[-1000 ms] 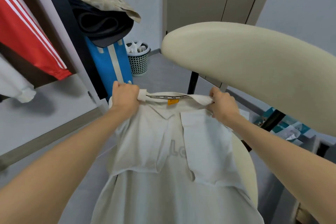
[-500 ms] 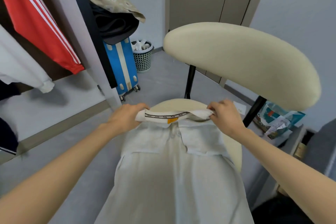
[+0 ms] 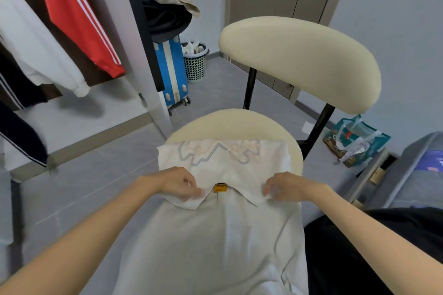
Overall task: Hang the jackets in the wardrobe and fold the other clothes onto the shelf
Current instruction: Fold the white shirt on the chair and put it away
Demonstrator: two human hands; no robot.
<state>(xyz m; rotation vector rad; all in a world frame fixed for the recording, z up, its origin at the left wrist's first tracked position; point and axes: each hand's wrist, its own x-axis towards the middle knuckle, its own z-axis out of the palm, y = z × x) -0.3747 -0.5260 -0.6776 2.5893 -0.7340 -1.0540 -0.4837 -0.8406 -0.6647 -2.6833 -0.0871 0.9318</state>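
The left hand (image 3: 178, 183) and the right hand (image 3: 286, 185) each keep a curled grip that pinches a collar flap of the white polo shirt (image 3: 215, 246), either side of its small orange neck label (image 3: 220, 188). The shirt lies on the round cream padded seat (image 3: 230, 122) of a black-legged chair, its printed part on the seat and the rest draped toward the person. Black fabric (image 3: 347, 258) lies just right of it. Left, a red white-striped jacket (image 3: 76, 14) and a white garment (image 3: 36, 50) hang above the grey wardrobe shelf (image 3: 79, 115). Beyond the wardrobe's side panel stand a blue hard suitcase (image 3: 171, 67) and a mesh waste basket (image 3: 195, 64).
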